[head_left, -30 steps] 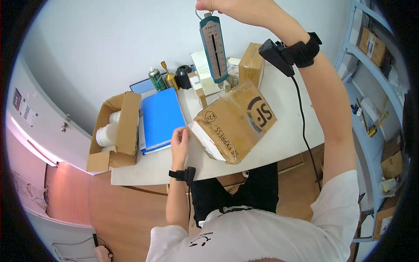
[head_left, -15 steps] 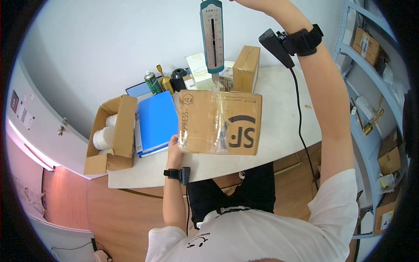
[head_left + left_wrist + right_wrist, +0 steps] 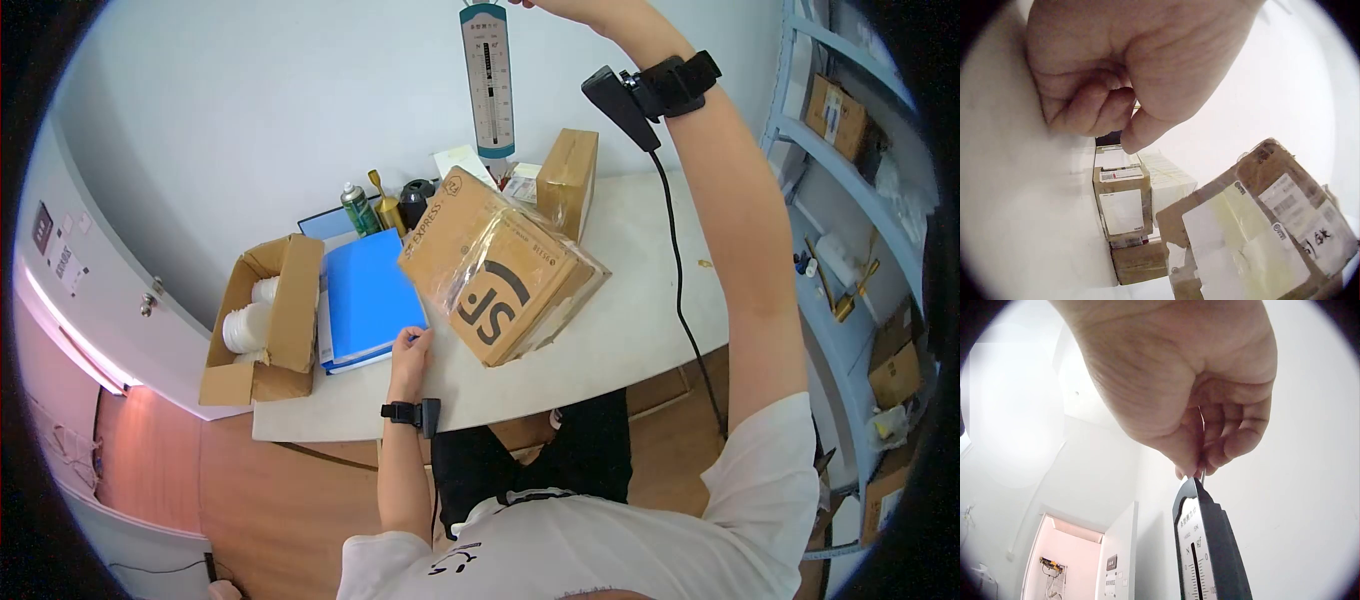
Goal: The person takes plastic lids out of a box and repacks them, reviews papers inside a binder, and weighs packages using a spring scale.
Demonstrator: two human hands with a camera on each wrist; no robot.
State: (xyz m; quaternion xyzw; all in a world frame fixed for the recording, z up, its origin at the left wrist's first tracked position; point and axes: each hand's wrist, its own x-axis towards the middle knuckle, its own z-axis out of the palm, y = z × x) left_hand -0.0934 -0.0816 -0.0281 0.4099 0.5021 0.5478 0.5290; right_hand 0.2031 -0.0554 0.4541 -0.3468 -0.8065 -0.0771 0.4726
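Note:
At the top of the head view, my right hand [image 3: 545, 6] holds up a teal-edged spring scale [image 3: 487, 82]; the right wrist view shows the thumb and fingers [image 3: 1210, 453] pinching its top ring. Beneath the scale a taped cardboard parcel [image 3: 490, 270] hangs tilted, one corner up. How it is attached is hidden. My left hand [image 3: 410, 365] rests at the table's near side, by the blue folder's lower right corner. In the left wrist view its fingers [image 3: 1088, 109] are loosely curled with nothing visible in them, apart from the parcel [image 3: 1241, 244].
Blue folders [image 3: 370, 295] lie left of the parcel, beside an open carton [image 3: 285, 320] of white rolls. Behind stand a green can [image 3: 358, 210], a black object [image 3: 415, 200] and a brown box [image 3: 567, 180]. A black cable [image 3: 678, 260] hangs from my right wrist; shelves [image 3: 840, 160] stand right.
The parcel has turned and tilted, showing a different side up, and is clear of my left hand, which was at its edge before. The scale has moved higher in the head view.

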